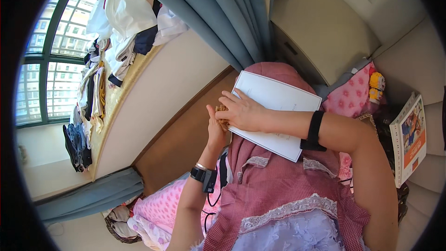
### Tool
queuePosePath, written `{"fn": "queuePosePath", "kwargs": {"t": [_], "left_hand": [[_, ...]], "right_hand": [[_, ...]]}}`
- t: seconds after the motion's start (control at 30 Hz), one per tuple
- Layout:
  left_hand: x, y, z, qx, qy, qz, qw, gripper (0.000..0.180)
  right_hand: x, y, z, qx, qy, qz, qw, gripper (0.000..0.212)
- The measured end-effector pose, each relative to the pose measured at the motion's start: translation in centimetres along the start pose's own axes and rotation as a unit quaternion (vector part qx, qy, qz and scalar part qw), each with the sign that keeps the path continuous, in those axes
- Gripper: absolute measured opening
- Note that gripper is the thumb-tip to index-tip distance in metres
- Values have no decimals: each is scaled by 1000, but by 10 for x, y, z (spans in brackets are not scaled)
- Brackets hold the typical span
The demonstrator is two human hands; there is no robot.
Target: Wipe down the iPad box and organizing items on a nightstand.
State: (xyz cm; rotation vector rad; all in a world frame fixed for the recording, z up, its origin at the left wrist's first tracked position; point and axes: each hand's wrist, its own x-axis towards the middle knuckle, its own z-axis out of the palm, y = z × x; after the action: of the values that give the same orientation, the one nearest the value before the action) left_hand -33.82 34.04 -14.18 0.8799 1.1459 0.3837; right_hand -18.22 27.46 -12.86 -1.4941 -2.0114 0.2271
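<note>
On my lap lies a flat white box (pixel 278 100), tilted, with faint print on its top. At its left edge, both my hands close on a small golden-brown bundle (pixel 222 123) that looks like braided cord; its exact kind I cannot make out. My right hand (pixel 246 111) reaches across the box with its fingers bent over the bundle. From below, my left hand (pixel 215 129) presses against the bundle's left side, one digit pointing up. Much of the bundle is hidden by the fingers.
A cream cabinet (pixel 323 23) stands ahead on the right, beside a blue-grey curtain (pixel 218 9). Folded clothes (pixel 132 23) cover the window ledge at left. To my right are a book (pixel 411 135) and a yellow toy (pixel 376 87). Pink spotted bedding (pixel 160 209) lies at lower left.
</note>
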Motion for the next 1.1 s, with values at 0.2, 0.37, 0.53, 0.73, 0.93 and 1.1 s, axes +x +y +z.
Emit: {"fn": "queuePosePath", "kwargs": {"t": [0.2,0.37,0.53,0.73,0.93,1.1], "left_hand": [[-4,-7,-10,84,-90,82,989,57],[-2,-1,-4,90,-93,73,989,43],[-12,0,1,73,-98,92,988,43],[-11,-1,2,84,-77,97,989,43],[-16,6,3,93,-88,63,990,41],[-9,-5,-5,99,-87,110,985,45]], "right_hand": [[5,65,-35,-31,-62,118,991,23],[-19,88,-32,-48,7,140,989,31],[-42,6,-45,11,19,-13,1000,28],[-73,-38,-46,154,-59,-71,984,20],[-64,71,-64,6,17,107,994,29],[-83,29,-70,-31,23,43,998,34]]}}
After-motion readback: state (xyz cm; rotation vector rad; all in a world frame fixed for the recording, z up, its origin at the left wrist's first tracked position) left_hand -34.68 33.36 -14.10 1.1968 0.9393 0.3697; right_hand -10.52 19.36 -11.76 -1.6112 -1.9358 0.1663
